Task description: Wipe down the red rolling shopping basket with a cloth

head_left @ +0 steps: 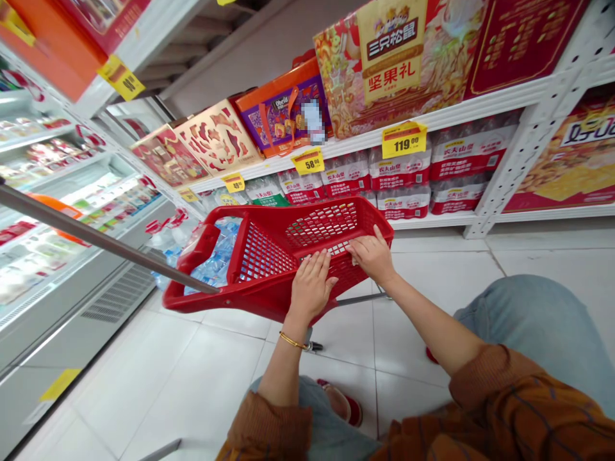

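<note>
A red plastic shopping cart (259, 301) with latticed walls stands in front of me. My left hand (311, 288) is on its near rim, with the fingers hooked over the top and the thumb on the outer side. Further right, toward the corner of the same rim, my right hand (372, 256) holds on with bent fingers, one of them spread away. A small pale patch shows under this hand; I cannot make out what it is. Behind the cart's handle end, wrapped bottles with a blue tint (218, 259) are visible through the gap.
Boxed snacks (394, 70) fill the white shelf (446, 115), above red-labelled bottle packs (403, 202). Yellow price tags (404, 139) hang along its edge. A refrigerated display case (115, 307) runs along the left. A grey metal pole (106, 240) crosses the left side. White tiles (230, 371) cover the floor.
</note>
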{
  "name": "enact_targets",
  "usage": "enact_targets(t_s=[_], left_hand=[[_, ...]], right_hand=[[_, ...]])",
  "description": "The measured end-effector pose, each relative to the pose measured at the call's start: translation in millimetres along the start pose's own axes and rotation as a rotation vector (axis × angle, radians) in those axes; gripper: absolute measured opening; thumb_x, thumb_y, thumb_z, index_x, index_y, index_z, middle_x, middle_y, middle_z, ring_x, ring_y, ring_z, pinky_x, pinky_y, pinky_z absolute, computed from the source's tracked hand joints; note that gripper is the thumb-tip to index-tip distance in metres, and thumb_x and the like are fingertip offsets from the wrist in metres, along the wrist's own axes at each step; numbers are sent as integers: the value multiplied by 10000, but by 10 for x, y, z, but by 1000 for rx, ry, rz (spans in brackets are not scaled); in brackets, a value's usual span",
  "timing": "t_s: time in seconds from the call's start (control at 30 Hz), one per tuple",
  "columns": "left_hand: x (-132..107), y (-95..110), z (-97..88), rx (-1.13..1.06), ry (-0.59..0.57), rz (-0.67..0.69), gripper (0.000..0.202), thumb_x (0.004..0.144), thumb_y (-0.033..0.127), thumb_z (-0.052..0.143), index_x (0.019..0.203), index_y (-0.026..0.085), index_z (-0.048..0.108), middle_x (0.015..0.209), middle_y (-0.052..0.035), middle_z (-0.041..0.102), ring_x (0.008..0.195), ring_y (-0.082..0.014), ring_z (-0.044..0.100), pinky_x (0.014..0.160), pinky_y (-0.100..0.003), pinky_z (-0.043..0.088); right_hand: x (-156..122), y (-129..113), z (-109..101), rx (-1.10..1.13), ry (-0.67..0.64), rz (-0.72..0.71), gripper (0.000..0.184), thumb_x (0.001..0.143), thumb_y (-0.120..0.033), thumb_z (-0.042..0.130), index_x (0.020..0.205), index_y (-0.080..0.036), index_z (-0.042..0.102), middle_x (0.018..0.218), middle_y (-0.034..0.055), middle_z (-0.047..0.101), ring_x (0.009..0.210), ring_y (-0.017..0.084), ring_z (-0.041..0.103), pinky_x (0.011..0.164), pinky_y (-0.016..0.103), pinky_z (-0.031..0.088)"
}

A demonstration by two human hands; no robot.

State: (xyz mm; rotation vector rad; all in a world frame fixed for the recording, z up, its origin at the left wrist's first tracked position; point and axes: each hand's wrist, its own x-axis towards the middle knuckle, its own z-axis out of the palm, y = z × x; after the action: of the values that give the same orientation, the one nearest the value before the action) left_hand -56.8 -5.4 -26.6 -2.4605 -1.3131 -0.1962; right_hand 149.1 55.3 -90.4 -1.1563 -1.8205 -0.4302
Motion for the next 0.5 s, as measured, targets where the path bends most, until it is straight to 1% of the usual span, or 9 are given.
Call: enact_targets(t_s=[0.13,0.27,0.4,0.5], left_hand=[[-1,-15,-10,1,-6,4,567,1010,420,252,1469,100,345,1515,-78,407,1400,-222,373,1193,-401,245],[14,-15,-6,-5,-8,1,569,1004,417,282,1485,115,317,1512,-87,411,1399,-222,377,1187,-411,258],[37,-18,-4,-9,-3,1,561,1005,402,276,1481,109,324,1510,-89,414,1391,-229,388,1184,-415,262],[56,-20,5,-5,2,-10,560,1007,401,264,1473,99,338,1503,-94,424,1385,-232,398,1184,-419,261]], right_hand=[[-60,222,-20,-2,9,46,282,983,-356,454,907,-187,667,874,53,712,832,185,586,1150,492,294],[-94,356,30,60,-2,71,316,987,-384,429,929,-183,666,905,70,708,892,200,597,1132,505,323],[-73,379,89,138,1,93,342,988,-408,406,949,-190,667,909,75,701,932,210,601,1133,523,329],[-21,283,109,164,44,119,334,987,-392,409,965,-180,666,913,81,702,916,208,612,1142,536,321]])
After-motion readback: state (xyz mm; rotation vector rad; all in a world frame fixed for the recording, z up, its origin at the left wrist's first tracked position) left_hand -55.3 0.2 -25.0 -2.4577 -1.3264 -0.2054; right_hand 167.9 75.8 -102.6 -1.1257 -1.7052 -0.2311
